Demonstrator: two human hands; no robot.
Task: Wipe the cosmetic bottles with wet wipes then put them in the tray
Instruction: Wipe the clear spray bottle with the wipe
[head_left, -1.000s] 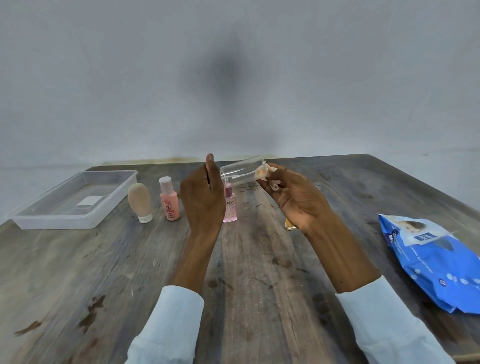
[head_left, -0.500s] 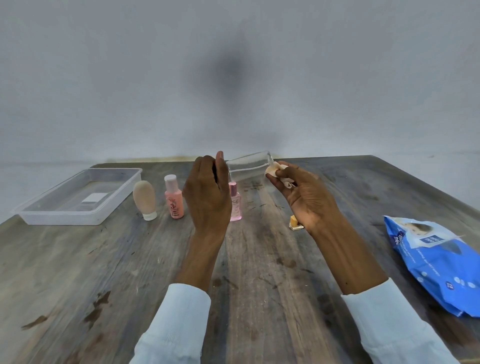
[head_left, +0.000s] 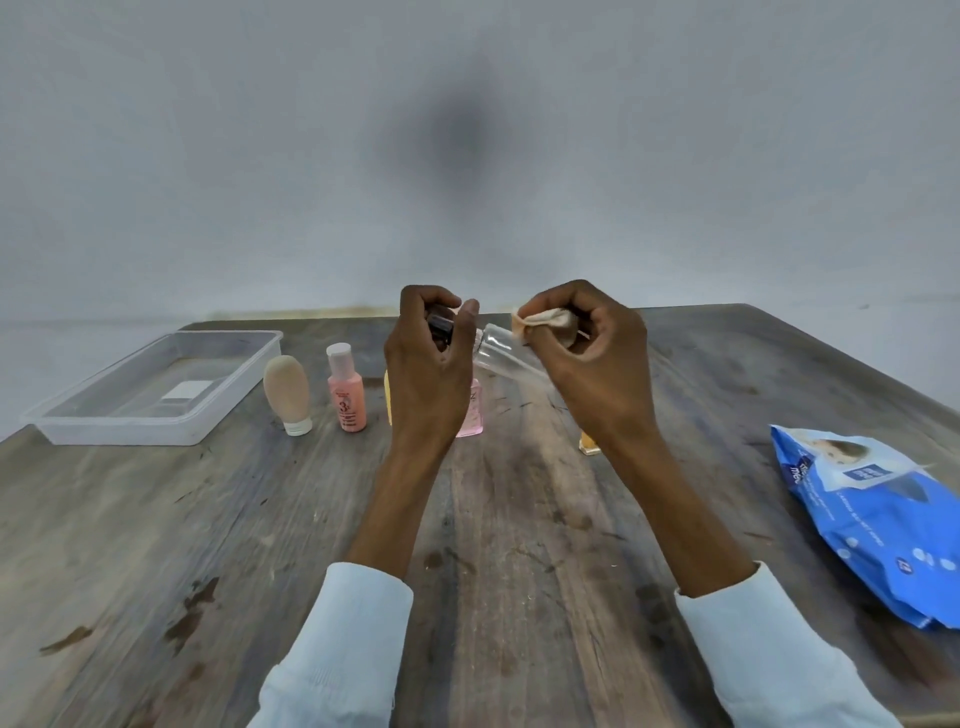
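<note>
Since half a second ago I have tipped the clear bottle: its far end, which was raised toward the right, now slopes down to the right, and my right hand has come over the top of it. My left hand has curled closed round the dark cap end, where before the fingers stood nearly straight.

Left hand: fingers and thumb wrapped round the cap end of the clear bottle, holding it above the table.

Right hand: fingertips pinching a small folded wipe, pale beige, pressed against the upper side of the bottle. The lower fingers lie curled along the glass.

The bottle is off the table, between both hands, tilted.

On the table behind my hands, left to right: a beige tube standing on its white cap, a pink bottle with a white cap upright, a yellow item mostly hidden by my left hand, a pale pink bottle partly hidden, and a small amber bottle behind my right wrist.

Clear plastic tray at far left; a white label shows on its floor, no bottles in it.

Blue pack of wet wipes lies at the right edge, well apart from the bottles.
</note>
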